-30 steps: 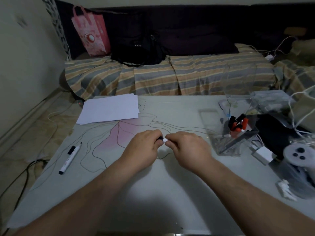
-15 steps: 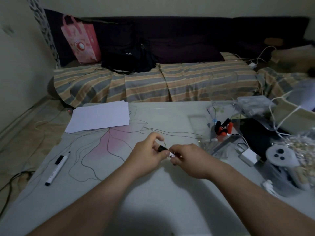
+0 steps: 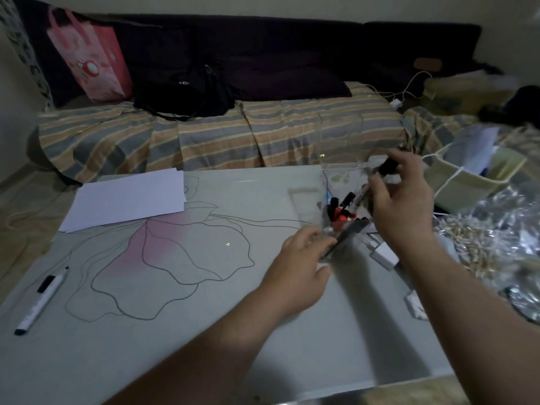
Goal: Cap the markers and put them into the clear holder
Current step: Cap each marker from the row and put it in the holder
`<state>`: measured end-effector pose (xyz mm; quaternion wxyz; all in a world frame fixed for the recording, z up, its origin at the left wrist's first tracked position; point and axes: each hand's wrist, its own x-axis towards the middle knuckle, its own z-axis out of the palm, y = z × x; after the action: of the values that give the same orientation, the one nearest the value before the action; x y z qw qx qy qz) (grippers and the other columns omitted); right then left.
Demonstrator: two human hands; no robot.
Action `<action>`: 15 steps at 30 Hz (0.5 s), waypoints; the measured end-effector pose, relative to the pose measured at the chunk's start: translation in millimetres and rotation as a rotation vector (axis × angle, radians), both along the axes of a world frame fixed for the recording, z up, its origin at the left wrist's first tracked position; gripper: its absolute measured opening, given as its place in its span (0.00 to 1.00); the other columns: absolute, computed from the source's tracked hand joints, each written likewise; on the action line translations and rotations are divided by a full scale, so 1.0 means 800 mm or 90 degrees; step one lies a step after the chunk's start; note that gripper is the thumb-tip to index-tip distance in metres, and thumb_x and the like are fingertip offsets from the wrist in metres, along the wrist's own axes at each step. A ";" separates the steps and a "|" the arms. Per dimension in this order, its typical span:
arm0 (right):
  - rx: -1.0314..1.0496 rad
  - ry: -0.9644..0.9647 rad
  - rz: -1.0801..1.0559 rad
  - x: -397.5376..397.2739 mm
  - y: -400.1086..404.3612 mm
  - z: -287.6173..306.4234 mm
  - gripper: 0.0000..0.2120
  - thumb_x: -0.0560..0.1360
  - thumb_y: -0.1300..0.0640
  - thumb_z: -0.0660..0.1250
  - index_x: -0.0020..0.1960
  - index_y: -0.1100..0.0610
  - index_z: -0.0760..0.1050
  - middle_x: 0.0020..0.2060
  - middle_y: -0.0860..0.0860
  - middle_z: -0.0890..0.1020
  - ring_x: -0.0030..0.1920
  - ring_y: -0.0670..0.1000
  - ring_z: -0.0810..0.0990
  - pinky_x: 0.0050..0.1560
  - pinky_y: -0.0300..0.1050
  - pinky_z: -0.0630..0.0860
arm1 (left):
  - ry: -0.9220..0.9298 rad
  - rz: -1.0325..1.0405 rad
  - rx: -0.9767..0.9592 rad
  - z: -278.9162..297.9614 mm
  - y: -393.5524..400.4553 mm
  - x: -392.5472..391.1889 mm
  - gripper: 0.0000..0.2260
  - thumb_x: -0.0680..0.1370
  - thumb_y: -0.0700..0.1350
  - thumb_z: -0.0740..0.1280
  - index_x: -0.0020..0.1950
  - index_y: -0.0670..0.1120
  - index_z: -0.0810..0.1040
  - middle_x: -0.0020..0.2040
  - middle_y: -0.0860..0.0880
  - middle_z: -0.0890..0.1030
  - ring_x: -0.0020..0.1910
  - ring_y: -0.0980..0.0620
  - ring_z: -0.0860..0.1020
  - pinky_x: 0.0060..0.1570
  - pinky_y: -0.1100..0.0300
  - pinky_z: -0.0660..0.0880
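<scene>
My right hand (image 3: 401, 206) holds a capped black-topped marker (image 3: 380, 176) tilted over the clear holder (image 3: 343, 229), its lower end among several red and black markers (image 3: 340, 210) standing inside. My left hand (image 3: 301, 267) rests on the table against the holder's near left side, fingers touching its wall. An uncapped white marker (image 3: 41, 301) lies at the table's left edge with its black cap (image 3: 46, 283) right beside it.
White paper sheets (image 3: 125, 200) lie at the table's far left. A white charger (image 3: 384, 255), a bag of small wooden pieces (image 3: 479, 244) and a paper bag (image 3: 473, 173) crowd the right. A striped sofa with bags stands behind.
Both hands were together at the table's middle pressing a cap on a marker. Now the right hand has carried the marker right over the holder, and the left hand has moved to the holder's side.
</scene>
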<state>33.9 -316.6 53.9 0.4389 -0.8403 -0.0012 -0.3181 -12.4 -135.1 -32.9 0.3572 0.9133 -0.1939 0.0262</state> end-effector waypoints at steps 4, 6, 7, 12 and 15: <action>0.020 -0.042 0.031 0.016 -0.006 -0.012 0.16 0.81 0.61 0.68 0.68 0.54 0.74 0.50 0.36 0.77 0.42 0.35 0.81 0.43 0.23 0.72 | -0.050 -0.011 0.066 0.001 -0.009 0.002 0.29 0.79 0.48 0.65 0.79 0.58 0.59 0.81 0.57 0.47 0.78 0.48 0.54 0.74 0.52 0.62; -0.028 -0.074 0.029 0.023 -0.009 -0.013 0.15 0.80 0.63 0.68 0.66 0.55 0.76 0.52 0.41 0.78 0.44 0.41 0.81 0.47 0.25 0.73 | -0.059 -0.016 0.088 0.001 -0.014 0.003 0.31 0.80 0.48 0.64 0.80 0.58 0.56 0.82 0.58 0.42 0.79 0.47 0.51 0.75 0.52 0.61; -0.066 -0.079 0.033 0.025 -0.011 -0.017 0.15 0.79 0.64 0.69 0.65 0.56 0.77 0.52 0.44 0.79 0.45 0.42 0.80 0.48 0.27 0.74 | -0.068 -0.019 0.098 0.001 -0.015 0.003 0.31 0.80 0.47 0.64 0.81 0.58 0.55 0.82 0.58 0.41 0.79 0.47 0.51 0.74 0.51 0.62; -0.295 0.071 0.038 0.023 -0.009 -0.061 0.09 0.80 0.56 0.67 0.59 0.52 0.76 0.45 0.54 0.84 0.50 0.58 0.79 0.48 0.53 0.74 | -0.096 -0.050 0.129 -0.006 -0.015 0.008 0.32 0.79 0.45 0.65 0.81 0.56 0.56 0.82 0.57 0.43 0.77 0.46 0.53 0.70 0.49 0.69; -0.376 0.162 -0.050 0.021 -0.006 -0.066 0.08 0.82 0.52 0.62 0.58 0.48 0.77 0.46 0.50 0.83 0.55 0.58 0.69 0.48 0.52 0.61 | -0.106 -0.051 0.126 -0.006 -0.009 0.010 0.30 0.79 0.45 0.65 0.80 0.55 0.61 0.82 0.56 0.46 0.77 0.47 0.55 0.71 0.51 0.68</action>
<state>50.7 -321.8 0.9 0.1601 -0.9639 -0.0065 -0.2128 -4.1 -142.2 -37.5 0.2485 0.9304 -0.2607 0.0687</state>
